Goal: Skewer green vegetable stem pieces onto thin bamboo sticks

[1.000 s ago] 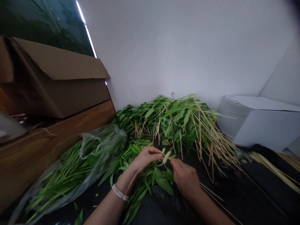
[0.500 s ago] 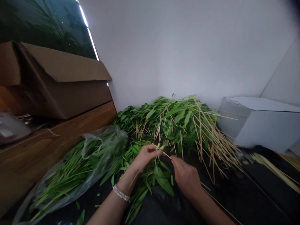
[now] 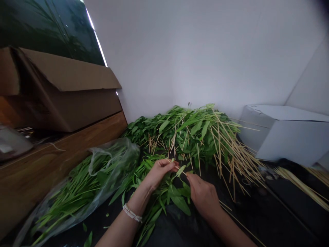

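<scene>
A thin wooden skewer slants between my two hands, with green stem pieces threaded on it. My left hand, with a white beaded bracelet at the wrist, pinches the skewer near its upper-left end. Thumb and fingers of my right hand close on the skewer farther to the right, where a bit of green shows at the fingertips. Broad leaves hang from the stem below. Under my left forearm lie loose leafy greens. My palms hide the rest of the skewer.
Beyond my hands, a heap of skewered greens rests against the white wall, skewer ends pointing right. A plastic bag of greens lies left. A cardboard box sits on a wooden ledge; a white box and bare skewers are right.
A threaded green piece has slid along the skewer from by my left fingers toward my right hand. Both hands stay nearly in place.
</scene>
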`<state>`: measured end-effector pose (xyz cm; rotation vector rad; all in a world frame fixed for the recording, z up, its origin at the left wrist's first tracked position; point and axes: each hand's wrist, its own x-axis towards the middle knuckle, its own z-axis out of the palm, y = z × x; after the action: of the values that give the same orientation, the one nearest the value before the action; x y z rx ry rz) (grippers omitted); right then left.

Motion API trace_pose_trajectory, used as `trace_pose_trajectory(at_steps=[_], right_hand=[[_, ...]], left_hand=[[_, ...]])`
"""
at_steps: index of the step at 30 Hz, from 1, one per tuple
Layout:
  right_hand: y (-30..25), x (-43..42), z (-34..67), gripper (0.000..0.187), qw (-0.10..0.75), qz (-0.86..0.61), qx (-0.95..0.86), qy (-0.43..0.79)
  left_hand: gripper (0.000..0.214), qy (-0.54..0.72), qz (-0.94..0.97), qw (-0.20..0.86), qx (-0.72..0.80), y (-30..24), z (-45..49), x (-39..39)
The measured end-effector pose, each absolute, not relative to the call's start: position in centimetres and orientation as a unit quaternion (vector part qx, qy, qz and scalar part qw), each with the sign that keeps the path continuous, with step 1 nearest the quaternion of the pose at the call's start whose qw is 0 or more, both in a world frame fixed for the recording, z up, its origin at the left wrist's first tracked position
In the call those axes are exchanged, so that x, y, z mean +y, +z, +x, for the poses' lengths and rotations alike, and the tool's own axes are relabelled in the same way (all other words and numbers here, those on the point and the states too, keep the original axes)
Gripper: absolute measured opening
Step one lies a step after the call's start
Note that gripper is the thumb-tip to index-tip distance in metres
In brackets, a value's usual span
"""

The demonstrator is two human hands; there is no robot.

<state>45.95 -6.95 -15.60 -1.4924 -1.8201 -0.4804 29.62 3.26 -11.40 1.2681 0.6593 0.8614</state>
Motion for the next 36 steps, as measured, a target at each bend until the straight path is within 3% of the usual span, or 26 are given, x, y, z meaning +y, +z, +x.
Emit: trace_pose_trajectory(at_steps=[9, 12, 17, 20, 25, 30, 36], right_hand=[[-15.5, -7.0, 45.8, 0.030, 0.361, -0.576, -0.709, -0.188], [-15.1, -7.0, 46.2, 0.030, 0.381, -0.581, -0.692, -0.194], [-14.5, -7.0, 47.4, 0.028, 0.419, -0.606, -0.637, -0.228], [-14.4, -7.0, 47.5, 0.027, 0.417, -0.591, -0.646, -0.246], [-14.6, -6.8, 47.2, 0.027, 0.417, -0.574, -0.658, -0.252], [-14.7, -6.8, 47.1, 0.027, 0.409, -0.574, -0.662, -0.255], [-14.6, -6.8, 47.0, 0.028, 0.412, -0.569, -0.666, -0.251]], left_hand=[[0.038, 0.316, 0.592, 0.675, 0.306, -12.0, 30.3, 2.4], [0.044, 0.363, 0.608, 0.635, 0.309, -11.4, 29.5, 3.1], [0.040, 0.481, 0.629, 0.479, 0.378, -11.3, 27.5, 5.8], [0.027, 0.422, 0.742, 0.304, 0.423, -12.7, 27.0, 7.1], [0.026, 0.283, 0.844, 0.069, 0.450, -14.4, 26.9, 7.3], [0.024, 0.239, 0.826, -0.017, 0.510, -14.3, 27.2, 6.7], [0.016, 0.285, 0.801, 0.001, 0.527, -14.2, 27.6, 7.0]])
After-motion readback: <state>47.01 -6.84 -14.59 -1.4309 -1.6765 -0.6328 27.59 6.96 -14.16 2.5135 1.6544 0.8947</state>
